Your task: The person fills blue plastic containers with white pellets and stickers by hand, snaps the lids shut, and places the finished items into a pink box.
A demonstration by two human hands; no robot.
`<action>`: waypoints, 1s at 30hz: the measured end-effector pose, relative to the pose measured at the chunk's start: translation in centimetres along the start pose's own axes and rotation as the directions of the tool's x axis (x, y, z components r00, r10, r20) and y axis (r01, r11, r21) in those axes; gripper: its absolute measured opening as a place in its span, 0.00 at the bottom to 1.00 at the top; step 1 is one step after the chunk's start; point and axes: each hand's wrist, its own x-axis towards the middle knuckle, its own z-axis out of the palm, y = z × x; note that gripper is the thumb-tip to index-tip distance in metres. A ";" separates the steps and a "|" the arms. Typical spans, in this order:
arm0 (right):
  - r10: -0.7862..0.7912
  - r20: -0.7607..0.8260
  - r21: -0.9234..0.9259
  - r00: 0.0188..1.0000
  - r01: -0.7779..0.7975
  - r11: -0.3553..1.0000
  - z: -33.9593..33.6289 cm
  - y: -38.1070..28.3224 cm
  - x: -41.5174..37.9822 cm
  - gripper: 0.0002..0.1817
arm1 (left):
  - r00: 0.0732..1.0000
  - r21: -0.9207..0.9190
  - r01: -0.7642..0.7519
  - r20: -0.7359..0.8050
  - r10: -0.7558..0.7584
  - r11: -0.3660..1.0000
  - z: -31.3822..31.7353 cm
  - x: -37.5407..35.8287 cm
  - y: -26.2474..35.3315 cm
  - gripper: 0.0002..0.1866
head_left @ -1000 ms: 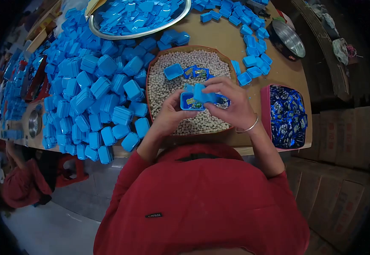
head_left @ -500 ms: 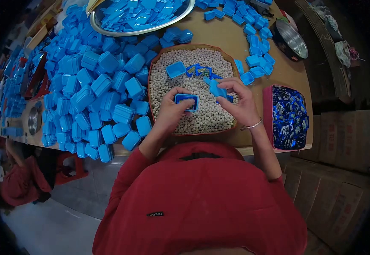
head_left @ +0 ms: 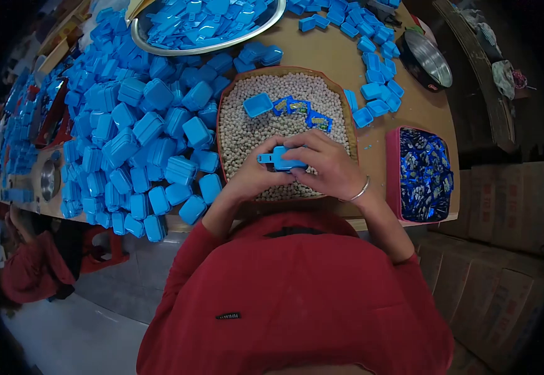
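Note:
Low over the near part of a wide tray (head_left: 353,139) of pale round beads or beans (head_left: 240,134), both hands hold one small blue box (head_left: 281,159). My left hand (head_left: 256,172) grips its left side and underside. My right hand (head_left: 322,161) lies over its right part, fingers bent on the blue lid. The box's inside is hidden. Just beyond the hands, an empty blue tub (head_left: 258,105) and several shiny blue packets (head_left: 319,122) lie on the pale pieces.
Closed blue boxes (head_left: 153,131) are heaped at left. A metal basin (head_left: 209,47) holds flat blue pieces. Open tubs (head_left: 375,90) lie back right, near a dark pan (head_left: 428,59). A pink-edged bin (head_left: 394,175) holds packets. Another person (head_left: 34,265) is at far left.
My right hand has moved left with the blue lid and joined my left hand. The lid now lies over the tub that my left hand held. More of the packets shows.

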 end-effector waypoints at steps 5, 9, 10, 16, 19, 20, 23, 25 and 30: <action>-0.021 -0.013 0.021 1.000 0.021 1.000 -0.3 0.0 -0.3 0.18 | 1.000 -0.010 0.028 -0.006 -0.028 1.000 0.2 -0.1 0.5 0.29; -0.030 -0.004 0.001 1.000 0.030 1.000 -0.4 -0.1 -0.2 0.17 | 0.999 -0.029 0.046 -0.021 -0.047 0.999 0.0 -0.2 0.2 0.28; -0.028 0.001 -0.008 1.000 0.028 1.000 -0.4 -0.1 -0.2 0.17 | 0.999 -0.030 0.040 -0.018 -0.041 0.999 0.0 -0.2 0.1 0.28; -0.040 -0.005 -0.004 0.999 0.040 0.999 -0.6 -0.1 -0.3 0.17 | 0.999 -0.003 0.044 -0.017 -0.044 0.999 0.0 -0.2 0.1 0.30; 0.001 -0.028 0.013 1.000 -0.001 1.000 -1.0 0.3 -1.1 0.17 | 0.998 0.008 0.061 -0.032 -0.060 0.998 -0.1 -0.2 0.3 0.30; 0.021 -0.042 0.014 0.999 -0.020 1.000 -1.2 0.4 -1.4 0.17 | 0.997 -0.009 0.076 -0.034 -0.076 0.997 0.0 -0.2 0.5 0.30; 0.131 -0.041 0.132 0.990 -0.125 0.983 -2.5 0.8 -3.1 0.17 | 0.996 0.007 0.079 -0.037 -0.079 0.997 0.1 0.0 0.2 0.30; 0.337 0.001 0.370 0.941 -0.314 0.874 -3.8 1.0 -5.2 0.15 | 0.995 0.028 0.087 -0.049 -0.085 0.996 -0.1 -0.1 0.0 0.29; 0.619 0.350 0.824 0.703 -0.545 0.154 -6.6 -0.2 -17.4 0.22 | 0.980 0.011 0.108 -0.167 -0.105 0.994 -0.2 0.1 -0.2 0.26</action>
